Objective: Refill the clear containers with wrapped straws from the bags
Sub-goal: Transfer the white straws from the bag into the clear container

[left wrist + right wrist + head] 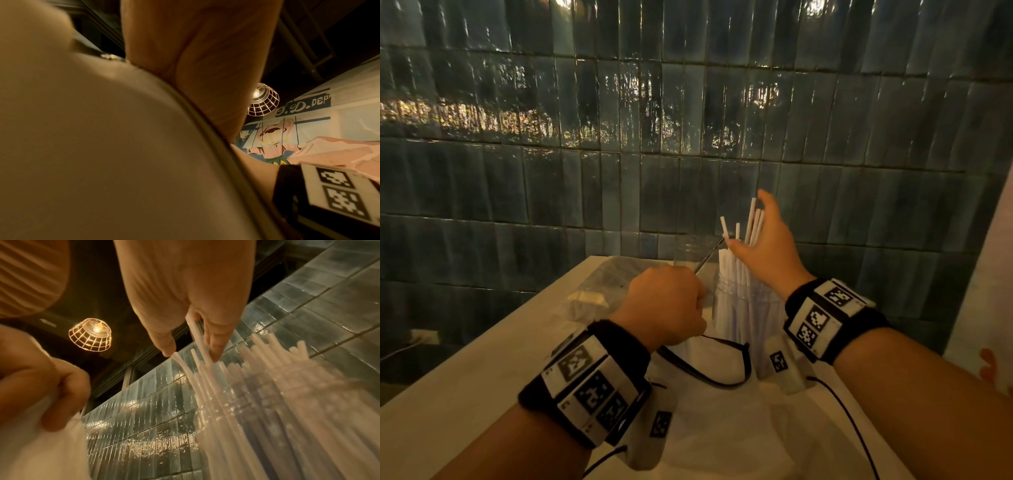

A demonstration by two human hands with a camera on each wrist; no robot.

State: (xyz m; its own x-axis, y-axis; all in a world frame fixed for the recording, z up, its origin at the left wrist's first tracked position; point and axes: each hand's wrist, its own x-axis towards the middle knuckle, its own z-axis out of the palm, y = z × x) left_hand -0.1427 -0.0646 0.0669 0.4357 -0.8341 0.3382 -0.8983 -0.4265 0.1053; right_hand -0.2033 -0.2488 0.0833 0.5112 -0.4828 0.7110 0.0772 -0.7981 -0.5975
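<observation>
A clear container stands on the table, packed with white wrapped straws that stick out of its top. My right hand is at those tops, fingers straight, palm against the upper ends. In the right wrist view the fingertips touch the straws and one runs up between two fingers. My left hand is a fist left of the container and grips the edge of a white bag; the same grip shows from the right wrist. That bag fills the left wrist view.
A second clear container stands behind my left hand and looks empty. A clear plastic bag lies at the back left of the beige table. A dark tiled wall rises right behind. Black cords lie over the white bag.
</observation>
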